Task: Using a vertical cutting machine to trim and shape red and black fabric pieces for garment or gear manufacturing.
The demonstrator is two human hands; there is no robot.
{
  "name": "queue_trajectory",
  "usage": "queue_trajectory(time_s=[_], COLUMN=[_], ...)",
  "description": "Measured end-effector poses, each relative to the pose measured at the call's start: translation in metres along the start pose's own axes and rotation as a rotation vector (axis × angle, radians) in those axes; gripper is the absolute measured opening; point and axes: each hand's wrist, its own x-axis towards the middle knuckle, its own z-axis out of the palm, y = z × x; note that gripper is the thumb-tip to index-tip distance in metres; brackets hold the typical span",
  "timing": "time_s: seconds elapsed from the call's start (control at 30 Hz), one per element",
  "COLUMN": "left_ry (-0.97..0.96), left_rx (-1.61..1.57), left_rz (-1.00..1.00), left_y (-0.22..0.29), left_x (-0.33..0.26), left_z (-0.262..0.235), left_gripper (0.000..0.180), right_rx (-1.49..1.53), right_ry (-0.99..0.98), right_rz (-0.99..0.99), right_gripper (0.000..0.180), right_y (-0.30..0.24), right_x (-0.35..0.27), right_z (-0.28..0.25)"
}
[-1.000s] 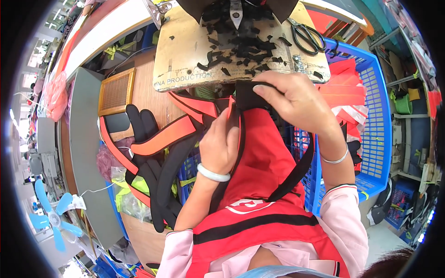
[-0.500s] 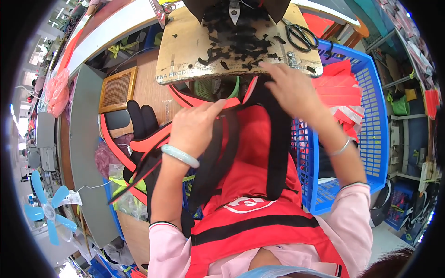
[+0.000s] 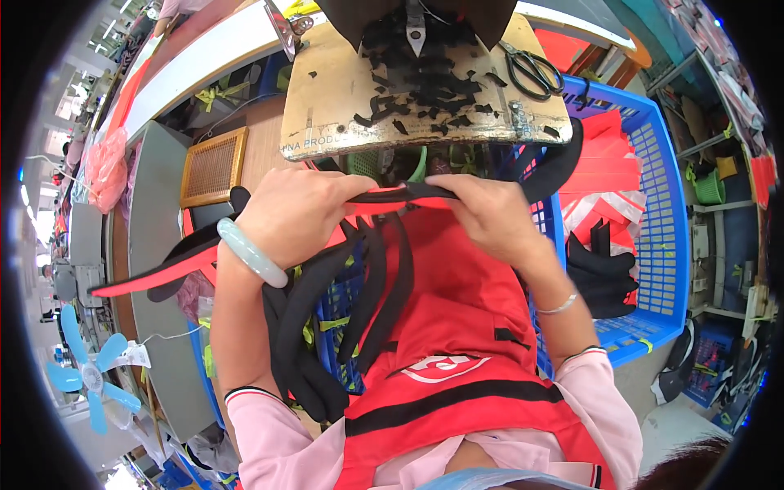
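Note:
A black-and-red padded fabric strip [image 3: 394, 199] is stretched between my two hands, in front of the machine table's near edge. My left hand [image 3: 306, 204] wears a light green bangle and pinches the strip left of its middle. A red-edged length trails out to the left past that wrist. My right hand [image 3: 494, 219] is closed on the strip's other side, thumb toward the left hand. Below them, several black padded strips [image 3: 380, 298] hang over my red apron [image 3: 465, 282]. A black end [image 3: 557, 167] sticks out beyond my right hand, over the basket's rim.
The worn machine table [image 3: 322, 102] carries many black fabric scraps [image 3: 412, 86] and black-handled scissors [image 3: 532, 69]. At the right stands a blue plastic basket [image 3: 665, 278] with red pieces [image 3: 600, 163] and black strips [image 3: 600, 273]. A rattan-panelled frame [image 3: 214, 167] lies left.
Both hands have come down to the strip, the right one from the table edge. The strip is now taut between them. Black strips now show in the basket.

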Motion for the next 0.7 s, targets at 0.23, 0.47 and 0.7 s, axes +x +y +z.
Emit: queue_trajectory(time_s=[0.23,0.47,0.7], left_ry=[-0.196,-0.379,-0.415], left_rx=[-0.333,-0.589,-0.639], left_rz=[0.145,-0.02,-0.072], left_y=[-0.019,-0.077,-0.113], left_x=[0.023,0.097,0.138], left_z=[-0.043,-0.036,-0.029], left_gripper=[0.033,0.043,0.041], right_rx=[-0.064,0.135,0.13], right_ry=[-0.297,-0.525,-0.54], right_rz=[-0.125,0.012,0.183], right_gripper=[0.016,0.034,0.037], right_y=[-0.013,0.061,0.099], right_x=[0.038,0.107,0.138], right_z=[-0.109,-0.104,-0.087])
